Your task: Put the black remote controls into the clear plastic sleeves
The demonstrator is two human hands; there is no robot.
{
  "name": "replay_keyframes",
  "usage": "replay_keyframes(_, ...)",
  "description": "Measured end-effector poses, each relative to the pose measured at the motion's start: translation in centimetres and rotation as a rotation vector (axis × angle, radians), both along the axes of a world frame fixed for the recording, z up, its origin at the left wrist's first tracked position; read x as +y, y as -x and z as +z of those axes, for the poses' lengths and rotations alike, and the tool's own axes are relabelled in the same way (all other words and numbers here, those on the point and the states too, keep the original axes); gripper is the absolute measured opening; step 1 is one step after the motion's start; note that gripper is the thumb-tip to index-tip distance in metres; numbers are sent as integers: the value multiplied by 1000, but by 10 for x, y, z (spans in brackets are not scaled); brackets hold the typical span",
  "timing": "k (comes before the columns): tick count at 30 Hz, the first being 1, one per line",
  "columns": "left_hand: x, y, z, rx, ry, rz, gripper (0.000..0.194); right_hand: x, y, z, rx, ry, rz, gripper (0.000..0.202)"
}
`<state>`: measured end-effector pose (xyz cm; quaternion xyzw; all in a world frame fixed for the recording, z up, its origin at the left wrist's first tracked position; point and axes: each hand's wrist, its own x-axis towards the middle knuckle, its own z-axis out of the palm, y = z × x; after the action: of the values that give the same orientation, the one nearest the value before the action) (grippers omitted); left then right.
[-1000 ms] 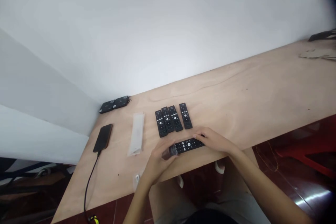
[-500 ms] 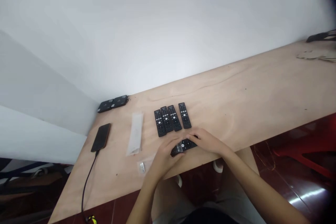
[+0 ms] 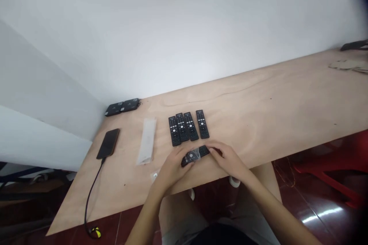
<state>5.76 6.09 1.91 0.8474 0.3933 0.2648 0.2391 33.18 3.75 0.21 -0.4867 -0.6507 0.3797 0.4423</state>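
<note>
A black remote control [image 3: 204, 151] lies slantwise between my hands near the table's front edge. Clear plastic film [image 3: 196, 154] covers its left and middle part, while the right end is bare. My left hand [image 3: 173, 164] is closed around the left end, thumb on the near side and fingers on the far side. At the bare right end, my right hand [image 3: 228, 159] has its thumb and fingertips on the remote. Just beyond, several black remotes lie face up: three side by side [image 3: 181, 127] and one apart [image 3: 202, 124] to the right.
Left of the remotes lies a flat translucent sleeve [image 3: 147, 141]; a small clear packet [image 3: 154, 175] is partly behind my left wrist. A phone [image 3: 108, 143] with a black cable [image 3: 93, 191] sits farther left. Two black boxes [image 3: 130, 105] stand by the wall. A red stool [image 3: 330, 174] is at right.
The clear film now covers more of the remote, reaching past its middle. Both hands and the remote have shifted slightly left in view, and the right hand's fingers have drawn back toward the end.
</note>
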Motion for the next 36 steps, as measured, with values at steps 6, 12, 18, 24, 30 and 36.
replay_keyframes(6,6,-23,-1,7,-9,-43,62,-4,28,0,78,96,33,39)
replay_keyframes(12,7,-32,2,44,-38,60,67,-1,39,-4,178,154,-28,48)
replay_keyframes(18,5,-26,1,36,-39,82,69,-1,43,-5,238,106,-88,48)
replay_keyframes(24,6,-36,-7,0,-80,84,81,-1,59,-5,346,129,-106,52)
replay_keyframes(30,3,-25,-1,31,-25,41,68,3,31,-7,380,188,-108,45)
replay_keyframes(36,-4,-15,-2,1,-42,18,63,-1,-8,-4,203,224,-47,46)
